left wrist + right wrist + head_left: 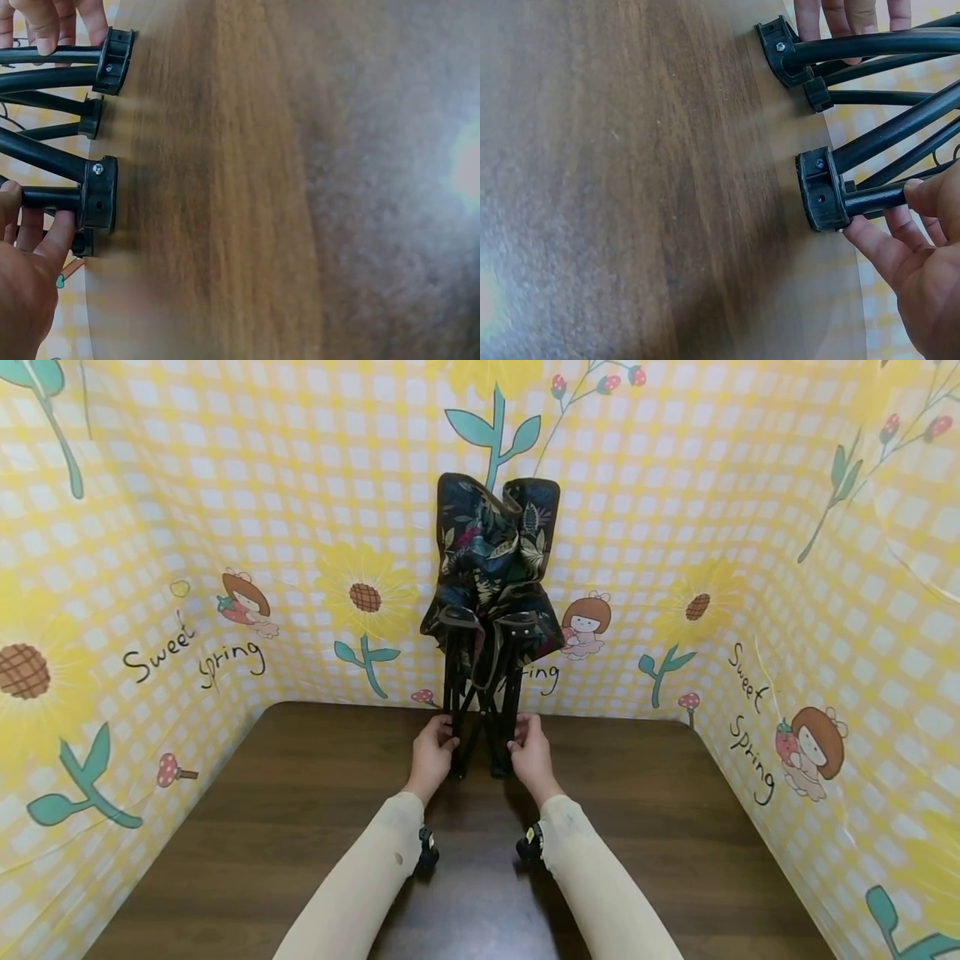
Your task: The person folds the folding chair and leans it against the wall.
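A small folding chair (491, 556), partly folded, stands upright near the far edge of the table in the head view. Its dark fabric has a leaf and flower print and bunches up above black metal legs. My left hand (432, 753) pinches a leg on the left side, low down near the foot. On the right side, my right hand (532, 753) holds another leg at about the same height. Black plastic feet (100, 193) join the tubes in the left wrist view. The right wrist view shows a similar foot (821, 191) beside my right fingers.
The brown wooden table (300, 843) has rounded far corners. A yellow checked cloth (645, 510) with sunflowers and lettering hangs behind it and along both sides. Small black devices (427, 847) sit at both wrists, by the pale sleeves.
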The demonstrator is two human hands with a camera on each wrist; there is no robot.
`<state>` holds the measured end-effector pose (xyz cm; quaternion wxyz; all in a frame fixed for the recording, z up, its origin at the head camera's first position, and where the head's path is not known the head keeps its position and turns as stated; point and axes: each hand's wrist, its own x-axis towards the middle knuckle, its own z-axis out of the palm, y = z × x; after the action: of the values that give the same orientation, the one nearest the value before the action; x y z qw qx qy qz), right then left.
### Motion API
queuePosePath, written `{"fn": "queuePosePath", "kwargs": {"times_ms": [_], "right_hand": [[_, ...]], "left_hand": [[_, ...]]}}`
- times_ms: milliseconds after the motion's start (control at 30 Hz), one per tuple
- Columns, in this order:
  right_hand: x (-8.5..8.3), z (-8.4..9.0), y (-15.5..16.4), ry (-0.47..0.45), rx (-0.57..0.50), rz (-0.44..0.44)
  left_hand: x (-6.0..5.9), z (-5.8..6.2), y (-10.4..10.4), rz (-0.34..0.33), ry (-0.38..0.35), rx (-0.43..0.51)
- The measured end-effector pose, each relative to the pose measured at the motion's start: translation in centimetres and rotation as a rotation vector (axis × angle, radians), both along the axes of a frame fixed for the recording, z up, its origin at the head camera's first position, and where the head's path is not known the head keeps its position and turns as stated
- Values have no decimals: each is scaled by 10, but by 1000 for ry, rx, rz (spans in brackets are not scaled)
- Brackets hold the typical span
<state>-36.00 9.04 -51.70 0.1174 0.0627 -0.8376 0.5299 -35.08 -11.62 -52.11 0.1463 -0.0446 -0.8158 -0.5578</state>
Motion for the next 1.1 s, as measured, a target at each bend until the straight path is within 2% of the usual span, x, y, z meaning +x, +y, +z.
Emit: {"fn": "queuePosePath", "kwargs": {"times_ms": [400, 700, 1100], "right_hand": [[-4, -2, 0, -8, -22, -23], [-4, -1, -2, 5, -23, -1], [-7, 0, -3, -14, -13, -8]], "left_hand": [[-1, 1, 1, -10, 4, -4], [-2, -1, 0, -2, 25, 5], [-10, -2, -3, 8, 9, -3]]}}
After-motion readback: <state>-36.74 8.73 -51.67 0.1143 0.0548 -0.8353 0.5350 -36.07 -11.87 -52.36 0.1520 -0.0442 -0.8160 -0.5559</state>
